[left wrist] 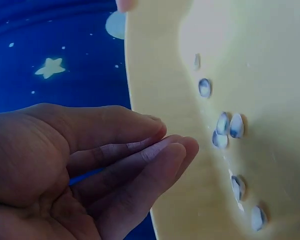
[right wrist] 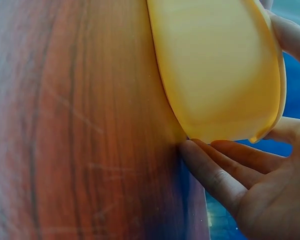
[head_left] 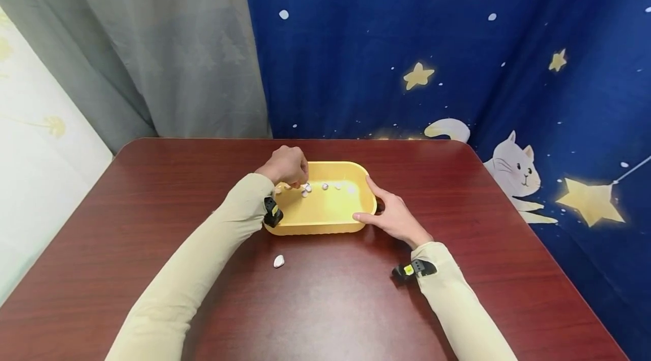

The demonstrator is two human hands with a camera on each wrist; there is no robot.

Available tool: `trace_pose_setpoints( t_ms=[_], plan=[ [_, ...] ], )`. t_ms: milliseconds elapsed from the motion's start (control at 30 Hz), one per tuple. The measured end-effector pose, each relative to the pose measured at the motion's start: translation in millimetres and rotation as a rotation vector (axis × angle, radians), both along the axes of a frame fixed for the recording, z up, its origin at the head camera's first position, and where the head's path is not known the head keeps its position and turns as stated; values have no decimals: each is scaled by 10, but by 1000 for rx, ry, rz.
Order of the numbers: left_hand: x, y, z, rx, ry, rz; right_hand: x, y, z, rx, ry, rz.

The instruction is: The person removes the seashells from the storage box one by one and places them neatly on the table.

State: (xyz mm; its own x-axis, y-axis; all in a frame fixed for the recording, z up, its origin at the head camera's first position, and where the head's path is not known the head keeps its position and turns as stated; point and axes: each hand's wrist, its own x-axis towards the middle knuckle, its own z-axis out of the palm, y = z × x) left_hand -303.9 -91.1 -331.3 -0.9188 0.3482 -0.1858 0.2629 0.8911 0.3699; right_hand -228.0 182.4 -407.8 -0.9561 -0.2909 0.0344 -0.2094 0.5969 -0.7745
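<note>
A yellow plastic tray sits on the table, with several small clam-like seashells lying inside along its far side. My left hand is over the tray's far left part. In the left wrist view its fingers are loosely bent, thumb and fingertips close together, and no shell shows between them. My right hand grips the tray's right end, thumb over the near rim and fingers round the outside. One more white seashell lies on the table in front of the tray.
The dark red wooden table reaches back to a blue curtain with stars and a grey curtain. A black wrist camera on the left sleeve hangs by the tray's left end.
</note>
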Motion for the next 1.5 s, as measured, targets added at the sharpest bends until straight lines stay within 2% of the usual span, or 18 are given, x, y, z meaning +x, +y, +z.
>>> trace_pose_setpoints(
  t_ms=[233,400,467,567,667,767,833,1000,1233,1300,1500],
  plan=[
    [-121,95,-148,-127,-48,6,10,0,-39,-14,3,9],
    [-174,145,-164,-172,-124,-17,9,9,-23,-11,-13,-4],
    [-176,164,-173,-180,-132,-27,15,11,-20,-14,-12,-8],
    [-159,173,-174,-169,-108,-41,25,9,-17,-19,-2,-2],
    [-110,173,-228,-124,-148,-46,80,15,-46,-16,-15,0],
    [-60,167,-308,-79,-228,-28,142,11,-80,-23,-37,10],
    [-48,167,-340,-69,-251,-14,153,6,-89,-41,-33,17],
    [-83,185,-279,-106,-218,-56,98,2,-16,-60,-2,5],
    [-94,176,-283,-170,-184,-143,84,7,-18,-58,-30,3],
    [-87,164,-247,-155,-157,-170,78,14,-18,-61,-29,7],
    [-29,32,-113,-71,-12,-243,60,7,-35,-60,-20,18]
  ],
)
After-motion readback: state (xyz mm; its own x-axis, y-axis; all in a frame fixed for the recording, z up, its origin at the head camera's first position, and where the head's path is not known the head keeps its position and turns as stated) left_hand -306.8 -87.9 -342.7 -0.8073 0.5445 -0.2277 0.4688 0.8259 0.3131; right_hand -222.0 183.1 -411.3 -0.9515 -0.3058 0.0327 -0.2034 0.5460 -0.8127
